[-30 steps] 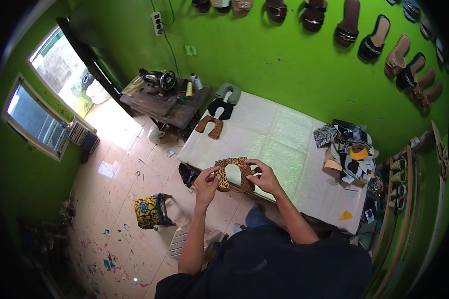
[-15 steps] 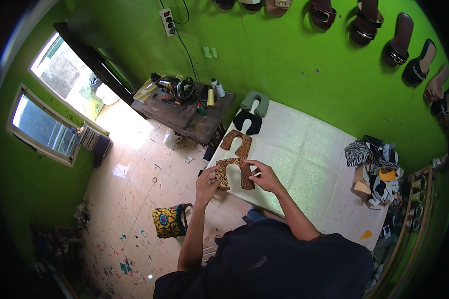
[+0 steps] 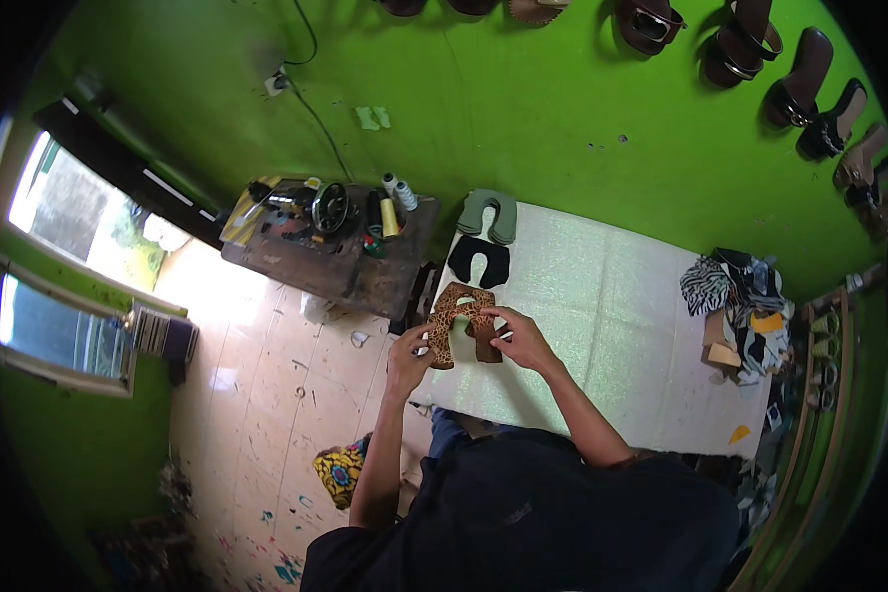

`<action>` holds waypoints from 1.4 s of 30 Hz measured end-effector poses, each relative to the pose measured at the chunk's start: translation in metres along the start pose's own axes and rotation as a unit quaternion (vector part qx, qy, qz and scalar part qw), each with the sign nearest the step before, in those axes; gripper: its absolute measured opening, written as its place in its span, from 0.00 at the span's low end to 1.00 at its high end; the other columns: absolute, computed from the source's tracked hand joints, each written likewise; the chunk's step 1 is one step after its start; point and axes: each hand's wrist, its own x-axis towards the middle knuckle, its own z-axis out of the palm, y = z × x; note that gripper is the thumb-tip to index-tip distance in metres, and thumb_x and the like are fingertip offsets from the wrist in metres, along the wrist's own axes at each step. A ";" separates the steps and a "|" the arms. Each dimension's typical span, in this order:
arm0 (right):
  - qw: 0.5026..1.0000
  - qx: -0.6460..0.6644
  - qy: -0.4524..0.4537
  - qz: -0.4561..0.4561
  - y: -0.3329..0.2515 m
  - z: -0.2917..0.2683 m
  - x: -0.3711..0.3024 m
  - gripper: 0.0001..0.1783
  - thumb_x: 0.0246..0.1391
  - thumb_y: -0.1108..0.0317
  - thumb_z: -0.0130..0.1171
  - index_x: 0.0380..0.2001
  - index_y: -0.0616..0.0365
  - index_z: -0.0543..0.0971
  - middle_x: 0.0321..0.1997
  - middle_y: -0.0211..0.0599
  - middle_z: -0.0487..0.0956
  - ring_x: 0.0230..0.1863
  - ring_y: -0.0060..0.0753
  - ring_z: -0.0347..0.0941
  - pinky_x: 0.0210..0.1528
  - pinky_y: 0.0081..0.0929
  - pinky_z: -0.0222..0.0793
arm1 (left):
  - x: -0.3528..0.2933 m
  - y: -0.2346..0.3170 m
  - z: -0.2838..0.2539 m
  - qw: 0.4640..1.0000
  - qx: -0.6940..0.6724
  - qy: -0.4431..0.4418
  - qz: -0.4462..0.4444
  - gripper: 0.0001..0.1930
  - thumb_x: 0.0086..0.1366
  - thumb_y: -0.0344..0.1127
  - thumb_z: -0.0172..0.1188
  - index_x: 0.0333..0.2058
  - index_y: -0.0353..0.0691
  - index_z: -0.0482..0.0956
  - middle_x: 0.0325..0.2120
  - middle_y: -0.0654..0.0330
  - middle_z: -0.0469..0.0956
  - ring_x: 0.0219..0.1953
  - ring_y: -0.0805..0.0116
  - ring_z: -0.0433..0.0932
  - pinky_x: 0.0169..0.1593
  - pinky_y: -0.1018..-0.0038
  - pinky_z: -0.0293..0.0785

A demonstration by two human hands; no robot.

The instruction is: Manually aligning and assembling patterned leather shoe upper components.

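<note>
Between my two hands is a leopard-print U-shaped piece (image 3: 441,347), perhaps a cut shoe upper, with its right arm looking plainer brown. My left hand (image 3: 407,363) pinches its left edge, and my right hand (image 3: 525,342) grips the right edge between thumb and fingers. It is held over the near left part of the pale table (image 3: 602,296). Just beyond it, partly covered, lies a second leopard-print piece (image 3: 454,293). Farther back in the same row are a black U-shaped piece (image 3: 461,259) and a grey-green one (image 3: 474,214).
A sewing machine (image 3: 330,207) and thread spools (image 3: 390,212) stand on a dark wooden table (image 3: 375,281) at the left. Fabric scraps (image 3: 750,316) pile up at the table's right end. Sandals (image 3: 799,79) hang on the green wall. A patterned bag (image 3: 338,474) rests on the floor.
The held piece has moved slightly away from me and now overlaps the second leopard-print piece. Both hands keep their hold. The whole view has shifted, with the sewing machine now farther left.
</note>
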 end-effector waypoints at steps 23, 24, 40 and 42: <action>0.961 -0.083 0.250 0.085 0.069 0.101 0.034 0.36 0.41 0.88 0.59 0.58 0.58 0.71 0.57 0.44 0.75 0.50 0.39 0.78 0.45 0.29 0.78 | 0.146 -0.082 -0.034 0.959 0.049 -0.277 0.004 0.26 0.51 0.22 0.65 0.52 0.45 0.81 0.26 0.61 0.81 0.30 0.79 0.77 0.37 0.78 0.75; 0.961 -0.084 0.250 0.087 0.073 0.098 0.036 0.36 0.41 0.89 0.58 0.58 0.58 0.71 0.58 0.45 0.75 0.50 0.39 0.78 0.45 0.29 0.78 | 0.151 -0.083 -0.032 0.958 0.044 -0.282 -0.014 0.26 0.51 0.24 0.65 0.51 0.46 0.81 0.28 0.60 0.82 0.31 0.79 0.77 0.37 0.77 0.75; 0.960 -0.105 0.225 0.129 0.127 0.067 0.078 0.33 0.42 0.86 0.59 0.56 0.60 0.73 0.58 0.47 0.75 0.56 0.44 0.75 0.54 0.33 0.74 | 0.195 -0.114 0.007 0.963 0.068 -0.261 -0.016 0.26 0.51 0.22 0.66 0.52 0.39 0.79 0.37 0.59 0.83 0.35 0.74 0.81 0.39 0.76 0.78; 0.959 -0.111 0.224 0.132 0.126 0.067 0.079 0.33 0.42 0.85 0.60 0.56 0.60 0.73 0.57 0.48 0.75 0.56 0.46 0.75 0.56 0.34 0.73 | 0.197 -0.122 0.010 0.964 0.081 -0.253 0.022 0.26 0.51 0.22 0.67 0.52 0.39 0.78 0.41 0.56 0.81 0.36 0.73 0.81 0.40 0.76 0.79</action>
